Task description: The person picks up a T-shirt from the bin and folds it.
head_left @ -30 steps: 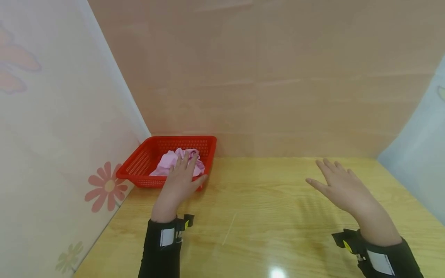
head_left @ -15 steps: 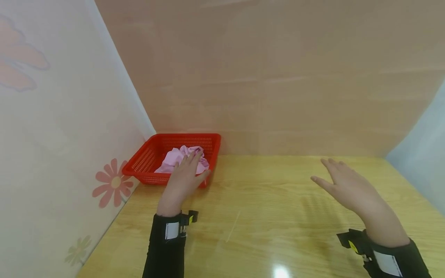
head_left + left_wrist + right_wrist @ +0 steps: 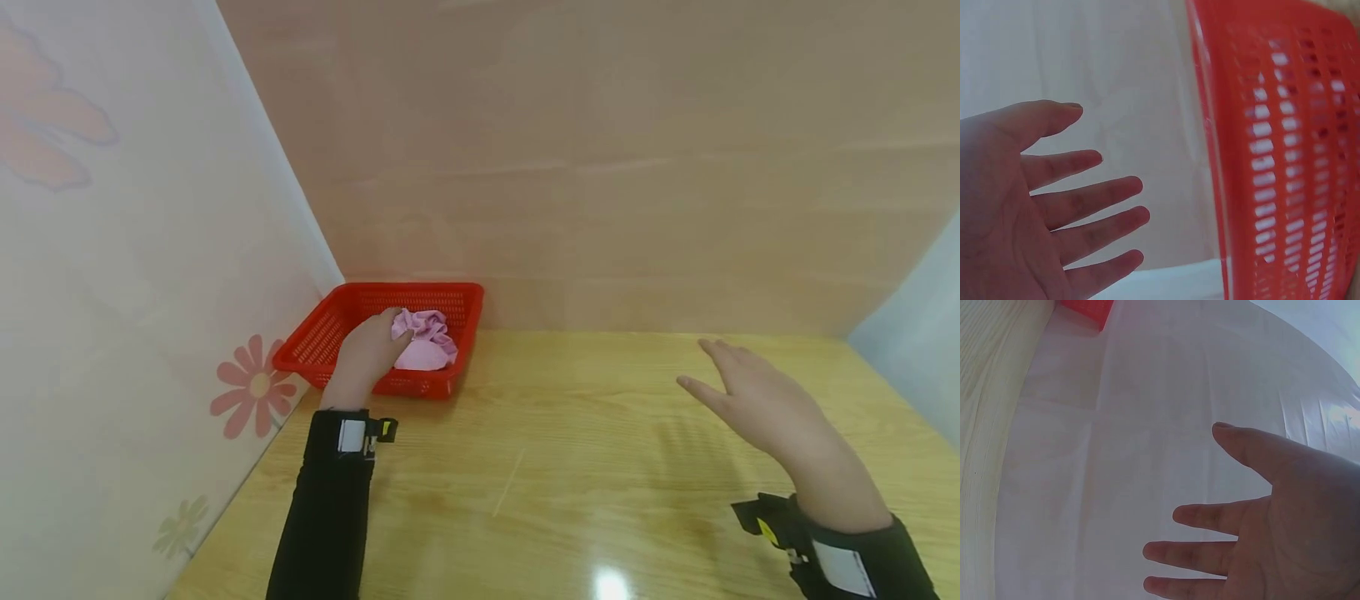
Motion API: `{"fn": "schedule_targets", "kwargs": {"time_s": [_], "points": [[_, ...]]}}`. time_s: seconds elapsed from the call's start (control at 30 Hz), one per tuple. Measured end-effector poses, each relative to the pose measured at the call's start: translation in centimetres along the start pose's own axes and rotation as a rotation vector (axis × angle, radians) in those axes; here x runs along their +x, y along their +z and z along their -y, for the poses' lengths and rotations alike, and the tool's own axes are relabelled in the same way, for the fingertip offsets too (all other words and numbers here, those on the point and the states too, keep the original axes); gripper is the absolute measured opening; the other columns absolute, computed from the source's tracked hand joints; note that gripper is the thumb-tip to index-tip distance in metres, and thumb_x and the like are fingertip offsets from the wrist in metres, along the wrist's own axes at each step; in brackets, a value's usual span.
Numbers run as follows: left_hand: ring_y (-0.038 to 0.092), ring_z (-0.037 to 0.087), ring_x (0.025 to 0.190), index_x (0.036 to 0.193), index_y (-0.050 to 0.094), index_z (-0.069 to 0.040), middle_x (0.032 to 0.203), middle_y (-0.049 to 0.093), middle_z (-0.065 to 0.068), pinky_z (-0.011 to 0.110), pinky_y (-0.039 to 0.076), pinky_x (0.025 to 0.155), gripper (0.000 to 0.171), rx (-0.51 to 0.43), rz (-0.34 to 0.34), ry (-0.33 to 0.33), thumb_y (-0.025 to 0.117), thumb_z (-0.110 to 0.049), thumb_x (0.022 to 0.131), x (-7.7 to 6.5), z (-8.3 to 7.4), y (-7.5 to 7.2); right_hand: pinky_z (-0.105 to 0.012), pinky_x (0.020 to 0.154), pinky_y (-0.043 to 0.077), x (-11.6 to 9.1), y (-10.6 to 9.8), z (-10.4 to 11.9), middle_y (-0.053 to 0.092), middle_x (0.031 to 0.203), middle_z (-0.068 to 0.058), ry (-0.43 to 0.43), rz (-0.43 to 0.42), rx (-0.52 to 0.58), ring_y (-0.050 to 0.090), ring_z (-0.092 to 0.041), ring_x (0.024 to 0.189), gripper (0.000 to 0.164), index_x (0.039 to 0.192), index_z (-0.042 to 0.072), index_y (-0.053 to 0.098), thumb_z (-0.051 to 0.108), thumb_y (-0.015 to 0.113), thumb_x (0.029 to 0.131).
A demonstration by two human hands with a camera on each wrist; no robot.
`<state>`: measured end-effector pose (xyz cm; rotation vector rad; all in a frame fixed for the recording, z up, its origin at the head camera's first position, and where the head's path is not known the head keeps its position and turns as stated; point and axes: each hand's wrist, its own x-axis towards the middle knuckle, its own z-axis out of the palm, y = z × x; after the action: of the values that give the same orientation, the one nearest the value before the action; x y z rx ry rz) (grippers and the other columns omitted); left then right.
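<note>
A crumpled pink cloth (image 3: 425, 354) lies in a red plastic basket (image 3: 416, 385) at the back left of the table. My left hand (image 3: 367, 350) reaches over the basket's front rim, thumb and index fingertip right at the cloth's left side; the other fingers are hidden in the head view. In the left wrist view, the left hand (image 3: 1041, 212) has its fingers spread, beside the slotted basket wall (image 3: 1235, 156). Off to the right, my right hand (image 3: 765, 408) hovers over the table, holding nothing. Its fingers (image 3: 1197, 556) look straight and spread in the right wrist view.
The wooden table (image 3: 570, 467) stretches between the two hands. Brown sheeting (image 3: 600, 167) forms the back wall. A white flowered sheet (image 3: 150, 275) stands close by the basket at left, and a pale sheet (image 3: 918, 333) borders the table at right.
My left hand, earlier in front of the cloth with fingers spread, has moved forward and left over the basket, its fingers now lower. The right hand stays nearly still; the head view shifts slightly.
</note>
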<state>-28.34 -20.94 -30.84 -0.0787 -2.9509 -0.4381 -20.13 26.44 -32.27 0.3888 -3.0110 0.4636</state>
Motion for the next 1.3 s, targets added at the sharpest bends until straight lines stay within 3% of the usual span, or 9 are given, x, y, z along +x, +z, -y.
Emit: {"fn": "schedule_targets", "kwargs": {"time_s": [0.2,0.5,0.7,0.83,1.1,1.3], "points": [[0.060,0.037,0.110,0.136,0.052,-0.002,0.126,0.061,0.021,0.051,0.049,0.092,0.054,0.082,0.065,0.028,0.066,-0.029,0.092,2.4,2.0,0.2,-0.070,0.100,0.024,-0.1,0.1,0.1,0.030,0.144,-0.038,0.000,0.005,-0.006,0.028,-0.058,0.128,0.088,0.148,-0.009,0.024,0.061,0.040,0.097],[0.062,0.029,0.104,0.129,0.061,-0.009,0.122,0.065,0.012,0.047,0.048,0.095,0.045,0.078,0.246,0.032,0.072,-0.023,0.088,5.2,3.6,0.8,-0.070,0.100,0.025,0.0,0.6,0.2,0.032,0.143,-0.038,-0.005,0.010,-0.011,0.030,-0.058,0.127,0.089,0.147,-0.010,0.026,0.062,0.040,0.097],[0.061,0.028,0.092,0.126,0.063,-0.009,0.109,0.068,0.009,0.040,0.052,0.087,0.045,0.038,0.371,-0.025,0.075,-0.025,0.086,6.9,4.1,2.5,-0.070,0.099,0.025,-0.1,0.9,0.2,0.032,0.143,-0.038,-0.005,0.012,-0.014,0.030,-0.058,0.128,0.089,0.148,-0.009,0.026,0.063,0.040,0.097],[0.061,0.028,0.085,0.119,0.065,-0.007,0.094,0.067,0.008,0.036,0.051,0.077,0.043,0.065,0.425,-0.020,0.077,-0.028,0.084,8.0,4.5,3.8,-0.071,0.098,0.026,-0.2,1.0,0.0,0.033,0.143,-0.038,0.001,0.019,-0.015,0.031,-0.058,0.127,0.090,0.148,-0.009,0.026,0.063,0.040,0.096],[0.056,0.022,0.073,0.096,0.070,-0.007,0.076,0.062,0.006,0.031,0.045,0.061,0.027,0.111,0.473,0.027,0.080,-0.027,0.081,8.9,5.5,5.8,-0.071,0.098,0.027,-0.4,1.4,0.0,0.035,0.142,-0.038,0.000,0.021,-0.015,0.032,-0.057,0.127,0.090,0.147,-0.010,0.028,0.064,0.041,0.096],[0.055,0.022,0.071,0.088,0.066,-0.006,0.074,0.060,0.006,0.030,0.043,0.060,0.014,0.136,0.445,0.095,0.075,-0.017,0.085,8.4,5.2,5.5,-0.070,0.097,0.028,-0.4,1.5,0.0,0.035,0.141,-0.038,0.000,0.026,-0.016,0.033,-0.057,0.126,0.090,0.147,-0.010,0.028,0.064,0.041,0.096]]}}
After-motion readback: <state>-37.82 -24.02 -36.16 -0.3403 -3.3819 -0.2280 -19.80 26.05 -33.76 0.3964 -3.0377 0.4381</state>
